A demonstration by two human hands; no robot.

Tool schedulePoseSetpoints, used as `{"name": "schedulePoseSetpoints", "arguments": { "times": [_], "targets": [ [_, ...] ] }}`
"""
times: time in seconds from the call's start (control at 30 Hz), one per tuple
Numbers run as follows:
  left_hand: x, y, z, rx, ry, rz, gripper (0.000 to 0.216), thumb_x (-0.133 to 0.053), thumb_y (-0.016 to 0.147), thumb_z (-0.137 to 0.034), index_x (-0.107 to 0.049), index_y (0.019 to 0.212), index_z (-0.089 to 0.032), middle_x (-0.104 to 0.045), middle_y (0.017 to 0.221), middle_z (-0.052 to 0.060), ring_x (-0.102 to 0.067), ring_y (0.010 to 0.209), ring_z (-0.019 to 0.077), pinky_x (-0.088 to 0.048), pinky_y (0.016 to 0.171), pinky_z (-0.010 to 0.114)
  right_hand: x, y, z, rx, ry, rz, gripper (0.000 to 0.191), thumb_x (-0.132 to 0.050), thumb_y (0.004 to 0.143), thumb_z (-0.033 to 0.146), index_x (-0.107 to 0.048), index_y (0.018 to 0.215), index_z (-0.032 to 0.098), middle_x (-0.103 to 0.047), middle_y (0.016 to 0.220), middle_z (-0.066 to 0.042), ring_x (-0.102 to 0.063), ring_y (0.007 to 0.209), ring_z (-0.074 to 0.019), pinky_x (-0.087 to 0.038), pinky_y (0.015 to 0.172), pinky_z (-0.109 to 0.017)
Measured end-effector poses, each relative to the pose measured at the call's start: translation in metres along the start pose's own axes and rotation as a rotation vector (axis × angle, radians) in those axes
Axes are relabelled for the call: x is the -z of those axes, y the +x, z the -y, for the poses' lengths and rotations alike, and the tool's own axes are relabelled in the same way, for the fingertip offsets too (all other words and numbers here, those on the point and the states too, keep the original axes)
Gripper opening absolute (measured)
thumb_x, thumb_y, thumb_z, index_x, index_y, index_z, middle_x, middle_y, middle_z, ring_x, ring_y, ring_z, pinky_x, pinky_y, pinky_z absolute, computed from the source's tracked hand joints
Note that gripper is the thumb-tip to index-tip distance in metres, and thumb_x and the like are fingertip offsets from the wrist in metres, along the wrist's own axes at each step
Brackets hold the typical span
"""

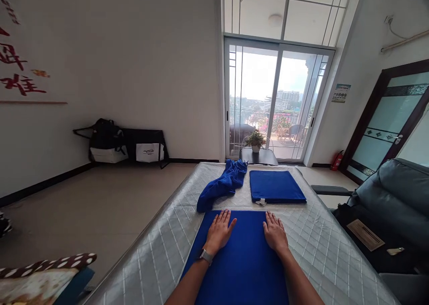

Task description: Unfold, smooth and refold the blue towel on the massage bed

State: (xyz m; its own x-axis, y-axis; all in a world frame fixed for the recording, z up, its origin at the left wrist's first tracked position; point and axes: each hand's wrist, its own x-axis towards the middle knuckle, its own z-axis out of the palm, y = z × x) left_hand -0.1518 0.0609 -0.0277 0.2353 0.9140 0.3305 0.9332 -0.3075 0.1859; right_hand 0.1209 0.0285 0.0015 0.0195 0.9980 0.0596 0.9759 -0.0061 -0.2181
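Note:
A blue cloth lies flat in front of me on the quilted mattress. My left hand rests palm down on its far left part, fingers stretched out, a watch on the wrist. Opposite it, my right hand lies flat near the far right edge, its thumb apart from the fingers. Beyond my hands sits a neatly folded blue cloth with a white tag at its near edge. A crumpled blue cloth lies to the left of that, its near end close to the flat cloth's far left corner.
A potted plant stands on a black chair past the mattress, before the glass sliding door. To the right is a dark armchair; at left, a black folding bench with bags. A patterned cushion is at lower left.

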Motion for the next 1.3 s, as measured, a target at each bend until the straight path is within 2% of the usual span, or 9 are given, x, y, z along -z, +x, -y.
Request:
{"name": "schedulePoseSetpoints", "arguments": {
  "times": [0.13, 0.23, 0.43, 0.67, 0.77, 0.9, 1.07, 1.2, 1.3],
  "targets": [
    [0.004, -0.016, 0.051, -0.01, 0.048, -0.011, 0.055, -0.028, 0.103, -0.048, -0.051, 0.147, -0.026, -0.051, 0.154, 0.009, -0.039, 0.147, 0.0294, -0.034, 0.119, 0.054, 0.001, 0.0, 0.001, -0.009, -0.016, 0.018, 0.063, -0.021, 0.101, 0.04, -0.02, 0.161, 0.019, -0.02, 0.166, 0.0, -0.017, 0.153, -0.0164, -0.006, 0.124, -0.037],
    [0.003, -0.021, 0.062, 0.037, 0.087, -0.064, 0.06, -0.028, 0.103, -0.051, -0.049, 0.149, -0.019, -0.051, 0.153, 0.013, -0.04, 0.146, 0.0304, -0.035, 0.118, 0.051, 0.002, 0.0, 0.002, -0.013, -0.031, 0.03, 0.063, -0.02, 0.101, 0.04, -0.018, 0.161, 0.019, -0.018, 0.167, 0.001, -0.015, 0.154, -0.0158, -0.005, 0.124, -0.036],
    [0.008, -0.02, 0.052, 0.111, 0.054, -0.101, 0.077, -0.024, 0.101, -0.062, -0.043, 0.15, -0.007, -0.05, 0.153, 0.02, -0.039, 0.146, 0.0312, -0.034, 0.119, 0.049, 0.005, -0.002, 0.006, -0.016, -0.066, 0.042, 0.063, -0.019, 0.102, 0.039, -0.018, 0.161, 0.018, -0.015, 0.167, 0.0, -0.014, 0.154, -0.0159, -0.005, 0.124, -0.037],
    [0.015, -0.022, 0.049, 0.119, 0.026, -0.124, 0.078, -0.02, 0.1, -0.064, -0.047, 0.149, -0.01, -0.053, 0.151, 0.018, -0.042, 0.145, 0.0312, -0.035, 0.118, 0.05, 0.016, -0.009, 0.016, -0.016, -0.104, 0.012, 0.062, -0.022, 0.101, 0.035, -0.021, 0.16, 0.014, -0.017, 0.167, -0.005, -0.012, 0.155, -0.0201, -0.003, 0.124, -0.042],
    [0.015, -0.022, 0.049, 0.117, 0.03, -0.132, 0.078, -0.02, 0.1, -0.064, -0.048, 0.148, -0.01, -0.054, 0.15, 0.018, -0.043, 0.144, 0.0316, -0.036, 0.118, 0.051, 0.018, -0.018, 0.017, -0.019, -0.112, 0.0, 0.062, -0.02, 0.102, 0.035, -0.02, 0.161, 0.014, -0.018, 0.167, -0.005, -0.012, 0.155, -0.0205, -0.006, 0.124, -0.043],
    [0.01, -0.021, 0.05, 0.098, 0.041, -0.14, 0.078, -0.021, 0.1, -0.063, -0.047, 0.148, -0.008, -0.052, 0.151, 0.019, -0.041, 0.145, 0.0316, -0.035, 0.118, 0.05, 0.011, -0.034, 0.013, -0.018, -0.093, 0.014, 0.063, -0.019, 0.103, 0.039, -0.02, 0.161, 0.015, -0.017, 0.167, -0.004, -0.012, 0.155, -0.02, -0.01, 0.124, -0.042],
    [0.006, -0.02, 0.053, 0.116, 0.048, -0.121, 0.074, -0.026, 0.1, -0.061, -0.046, 0.15, -0.01, -0.051, 0.152, 0.017, -0.04, 0.146, 0.0302, -0.034, 0.12, 0.049, 0.001, -0.045, 0.009, -0.021, -0.071, 0.041, 0.064, -0.017, 0.103, 0.041, -0.017, 0.161, 0.015, -0.014, 0.167, -0.003, -0.01, 0.155, -0.0183, -0.004, 0.124, -0.04],
    [0.017, -0.022, 0.05, 0.166, 0.074, -0.127, 0.078, -0.024, 0.1, -0.062, -0.044, 0.15, -0.005, -0.049, 0.153, 0.02, -0.042, 0.145, 0.0297, -0.035, 0.119, 0.046, 0.001, -0.044, 0.009, -0.02, -0.051, 0.038, 0.064, -0.016, 0.102, 0.041, -0.016, 0.161, 0.014, -0.014, 0.167, -0.002, -0.008, 0.155, -0.018, -0.002, 0.125, -0.04],
    [0.029, -0.023, 0.029, 0.152, 0.084, -0.192, 0.077, -0.023, 0.101, -0.061, -0.044, 0.149, -0.005, -0.051, 0.152, 0.021, -0.044, 0.144, 0.0306, -0.035, 0.119, 0.048, 0.001, -0.042, 0.009, -0.023, -0.033, 0.038, 0.065, -0.017, 0.102, 0.041, -0.017, 0.161, 0.014, -0.015, 0.167, -0.003, -0.007, 0.155, -0.0188, -0.003, 0.125, -0.041]
  ]
}}
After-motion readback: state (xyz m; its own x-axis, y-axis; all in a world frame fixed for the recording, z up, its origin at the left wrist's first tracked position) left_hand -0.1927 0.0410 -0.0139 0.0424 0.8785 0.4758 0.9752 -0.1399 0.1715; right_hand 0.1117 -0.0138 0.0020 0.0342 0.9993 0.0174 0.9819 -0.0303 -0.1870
